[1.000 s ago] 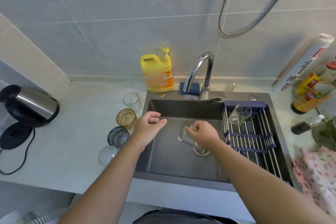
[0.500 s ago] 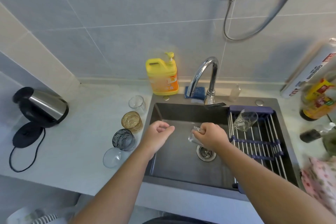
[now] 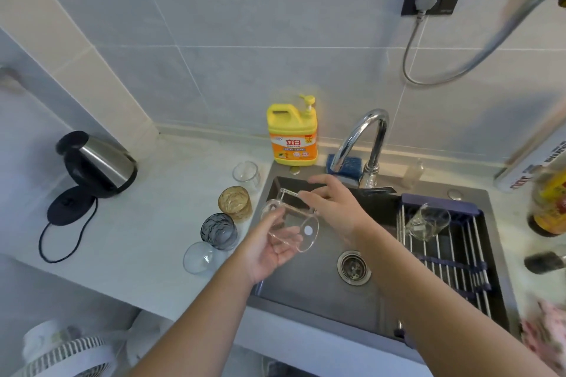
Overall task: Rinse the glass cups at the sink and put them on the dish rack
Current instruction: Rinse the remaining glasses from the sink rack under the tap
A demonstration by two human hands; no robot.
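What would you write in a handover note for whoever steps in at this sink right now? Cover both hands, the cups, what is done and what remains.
Left hand grips a clear mug, tipped on its side over the sink.
Right hand is open beside the mug's handle; contact unclear.
No water shows at the tap.
Done: one clear cup lies on the dish rack.
To do: finish this mug and rack it, then the small clear cup, amber cup, grey cup and round clear glass on the counter.
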